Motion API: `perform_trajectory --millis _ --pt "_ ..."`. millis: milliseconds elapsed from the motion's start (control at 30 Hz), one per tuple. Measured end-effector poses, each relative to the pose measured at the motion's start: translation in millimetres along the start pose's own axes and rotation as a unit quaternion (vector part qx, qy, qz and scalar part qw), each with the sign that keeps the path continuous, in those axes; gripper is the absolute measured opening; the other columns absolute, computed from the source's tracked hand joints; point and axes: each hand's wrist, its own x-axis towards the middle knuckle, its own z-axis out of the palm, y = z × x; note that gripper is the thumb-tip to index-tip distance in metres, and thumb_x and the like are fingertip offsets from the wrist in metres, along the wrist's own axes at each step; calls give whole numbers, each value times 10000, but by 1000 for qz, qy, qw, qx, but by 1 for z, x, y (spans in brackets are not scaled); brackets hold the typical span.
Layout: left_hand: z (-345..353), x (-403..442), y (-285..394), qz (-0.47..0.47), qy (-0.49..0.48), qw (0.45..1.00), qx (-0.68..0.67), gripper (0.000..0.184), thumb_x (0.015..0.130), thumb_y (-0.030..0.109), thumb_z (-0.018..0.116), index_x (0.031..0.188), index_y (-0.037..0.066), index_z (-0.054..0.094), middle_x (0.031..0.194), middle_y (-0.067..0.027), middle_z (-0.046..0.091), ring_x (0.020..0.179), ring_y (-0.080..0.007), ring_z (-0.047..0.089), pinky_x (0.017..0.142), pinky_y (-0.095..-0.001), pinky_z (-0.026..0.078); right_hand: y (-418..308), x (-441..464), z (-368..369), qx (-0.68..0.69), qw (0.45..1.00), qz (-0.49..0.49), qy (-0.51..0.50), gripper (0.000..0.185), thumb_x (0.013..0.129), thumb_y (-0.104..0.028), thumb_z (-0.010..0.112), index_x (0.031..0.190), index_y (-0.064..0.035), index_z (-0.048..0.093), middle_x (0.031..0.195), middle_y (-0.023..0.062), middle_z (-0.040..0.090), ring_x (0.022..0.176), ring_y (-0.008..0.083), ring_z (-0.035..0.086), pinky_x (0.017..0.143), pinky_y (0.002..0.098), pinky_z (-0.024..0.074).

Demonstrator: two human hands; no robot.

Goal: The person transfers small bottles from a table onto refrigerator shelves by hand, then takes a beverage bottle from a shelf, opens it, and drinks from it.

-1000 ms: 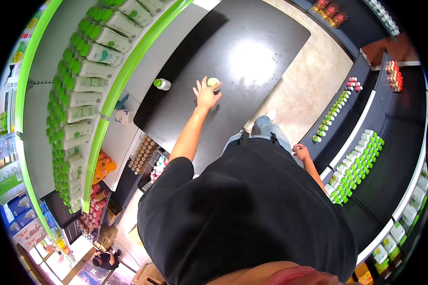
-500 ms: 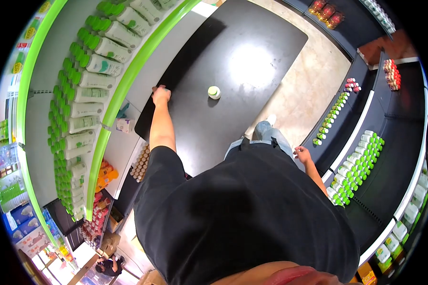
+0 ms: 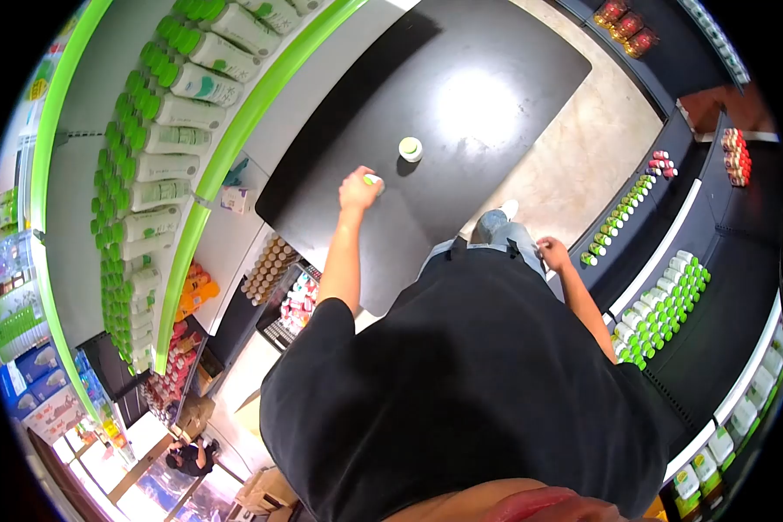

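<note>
My left hand is over the near left part of the black table, with its fingers closed round a small bottle. Only a white and green bit of that bottle shows past my fingers. A short distance farther along the table stands a white bottle with a pale green cap, upright and apart from my hand. By my hip hangs my right hand, its fingers loosely bent and apart, with nothing visible in them.
Shelves of white bottles with green caps rise on the left behind a green edge. Dark shelves on the right hold green-capped bottles and red packs. A black crate stands at lower left. Another person is farther off.
My left hand has moved right from the table's left edge to near the standing bottle, and a small bottle now shows in it. My right hand stays by my hip.
</note>
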Motion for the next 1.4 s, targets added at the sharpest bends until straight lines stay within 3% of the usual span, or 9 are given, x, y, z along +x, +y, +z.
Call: perform_trajectory --millis 33,167,333,500,633,833,967,1133,1400 --pt "7 -16 5 4 -9 1000 -22 403 701 382 697 1040 174 637 1004 -122 675 975 -318 630 847 -430 497 -26 6 0 35 999 -1 -21 230 801 -108 566 998 -3 623 787 123 666 663 165 628 636 299 501" --pt "38 -70 25 43 -31 995 -82 423 683 374 691 1045 163 632 979 -124 678 964 -312 633 840 -428 498 -114 39 16 -83 974 -210 -29 233 800 -106 569 1017 -41 625 851 114 673 743 183 641 690 313 510" --pt "62 -115 49 55 -13 986 -154 437 703 379 699 1057 144 600 1029 -115 656 959 -330 626 826 -430 499 -243 16 60 -80 927 -334 -152 250 803 -168 574 1031 -72 614 907 117 676 817 256 649 736 356 512" --pt "92 -131 40 79 -37 965 -248 515 643 375 780 1055 150 567 1010 -111 659 984 -339 613 812 -433 493 -282 -15 111 -208 838 -461 -206 395 809 -249 587 1183 -135 530 970 124 627 912 322 605 795 414 486" --pt "87 -131 58 85 -88 972 -202 549 636 405 756 1087 151 573 1041 -122 654 982 -351 608 814 -428 489 -277 -20 116 -299 804 -455 -239 446 822 -376 610 1198 -178 474 992 149 621 934 348 602 807 455 477" --pt "109 -122 69 116 -127 979 -109 578 645 471 718 1086 135 555 1055 -138 643 985 -364 595 815 -458 486 -279 -15 109 -399 799 -408 -189 440 753 -364 654 1084 -124 490 921 134 655 884 343 635 778 468 489" --pt "107 -118 84 131 -129 978 -93 565 645 419 711 1102 128 553 1027 -129 658 963 -354 609 815 -465 490 -254 -5 102 -294 870 -369 -142 470 713 -378 667 1045 -95 490 914 157 652 889 358 628 751 470 492" --pt "117 -108 108 207 -227 950 53 538 607 428 753 1067 217 573 986 -102 669 939 -325 632 786 -455 508 -189 30 75 -176 923 -270 -210 504 689 -436 722 974 -83 502 851 181 644 826 380 610 716 453 469" --pt "147 -94 202 299 -318 880 186 508 633 476 728 1041 210 585 962 -95 678 917 -325 641 765 -465 512 -97 33 30 -45 975 -162 -146 512 645 -401 785 945 -70 534 802 119 650 757 255 631 678 368 494"
